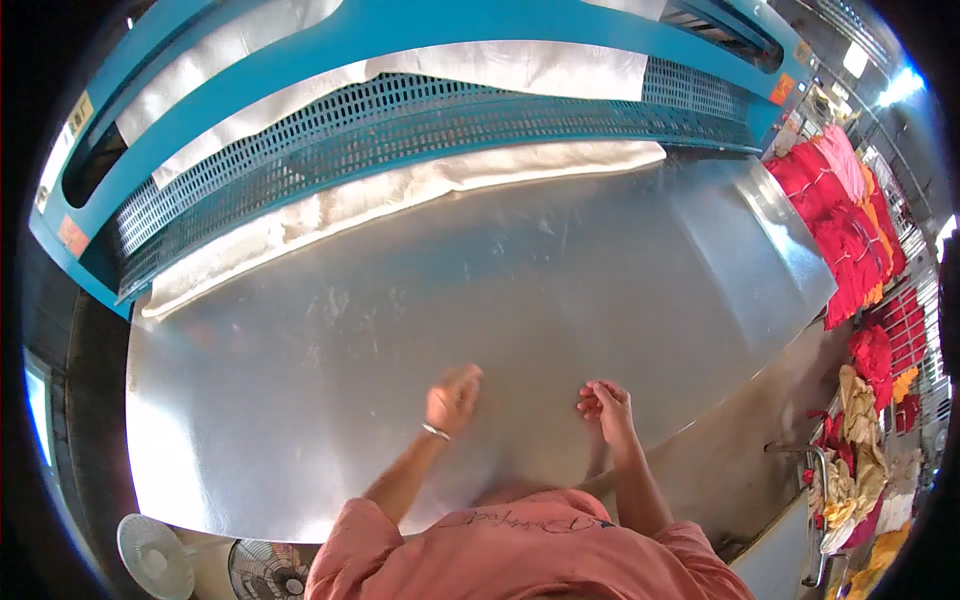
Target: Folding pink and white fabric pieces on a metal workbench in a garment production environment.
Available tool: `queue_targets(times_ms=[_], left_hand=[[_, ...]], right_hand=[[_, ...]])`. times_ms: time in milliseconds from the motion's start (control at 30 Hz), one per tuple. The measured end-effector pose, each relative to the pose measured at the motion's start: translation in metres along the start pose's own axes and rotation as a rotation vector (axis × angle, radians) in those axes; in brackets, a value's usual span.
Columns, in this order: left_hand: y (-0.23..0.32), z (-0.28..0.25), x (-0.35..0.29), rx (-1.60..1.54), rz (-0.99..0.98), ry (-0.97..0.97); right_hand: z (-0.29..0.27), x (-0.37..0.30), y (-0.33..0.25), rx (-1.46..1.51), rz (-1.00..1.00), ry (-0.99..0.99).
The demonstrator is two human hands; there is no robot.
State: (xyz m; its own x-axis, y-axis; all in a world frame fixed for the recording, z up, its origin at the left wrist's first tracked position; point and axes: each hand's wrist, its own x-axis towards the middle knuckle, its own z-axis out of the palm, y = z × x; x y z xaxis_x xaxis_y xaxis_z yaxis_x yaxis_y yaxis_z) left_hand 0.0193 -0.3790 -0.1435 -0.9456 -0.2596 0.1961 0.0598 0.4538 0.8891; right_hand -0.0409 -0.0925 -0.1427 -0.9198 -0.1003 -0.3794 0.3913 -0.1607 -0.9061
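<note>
My left hand (453,400), with a light band on its wrist, hangs above the middle of a wide metal table (400,300). Its fingers look curled in, slightly blurred, and nothing shows in them. Nearer the table's front edge on the right is my right hand (606,405), its fingers loosely bent and a little apart, holding nothing. Along the table's far edge lies a long roll of white cloth (400,202), out of reach of both hands. It rests against the perforated guard of a blue machine (480,28).
White cloth (520,68) also runs across the machine behind the blue perforated guard (420,120). At right, red and orange cloth bundles (835,220) are stacked by a metal rack. A metal-framed cart (822,470) holds cream cloth. A white round fan (155,558) stands at lower left.
</note>
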Motion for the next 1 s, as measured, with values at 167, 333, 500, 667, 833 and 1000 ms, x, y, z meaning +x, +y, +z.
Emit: queue_targets(times_ms=[167,333,500,667,833,1000], left_hand=[[-0.092,-0.064,0.158,0.551,0.334,0.277],[-0.143,-0.110,0.297,1.096,0.179,0.376],[-0.141,-0.114,0.339,1.005,-0.194,0.190],[-0.145,-0.069,0.213,0.936,0.114,0.192],[-0.069,-0.095,0.020,0.508,0.285,-0.036],[-0.159,-0.236,-0.107,0.887,-0.151,0.456]], right_hand=[[0.017,0.005,-0.006,-0.031,0.006,0.063],[0.031,0.003,-0.013,-0.077,0.074,0.142],[0.039,-0.002,-0.014,-0.084,0.083,0.189],[0.032,0.009,-0.013,-0.021,0.130,0.043],[0.073,0.046,-0.020,0.112,0.194,-0.186],[0.052,0.111,0.005,0.436,0.174,-0.312]])
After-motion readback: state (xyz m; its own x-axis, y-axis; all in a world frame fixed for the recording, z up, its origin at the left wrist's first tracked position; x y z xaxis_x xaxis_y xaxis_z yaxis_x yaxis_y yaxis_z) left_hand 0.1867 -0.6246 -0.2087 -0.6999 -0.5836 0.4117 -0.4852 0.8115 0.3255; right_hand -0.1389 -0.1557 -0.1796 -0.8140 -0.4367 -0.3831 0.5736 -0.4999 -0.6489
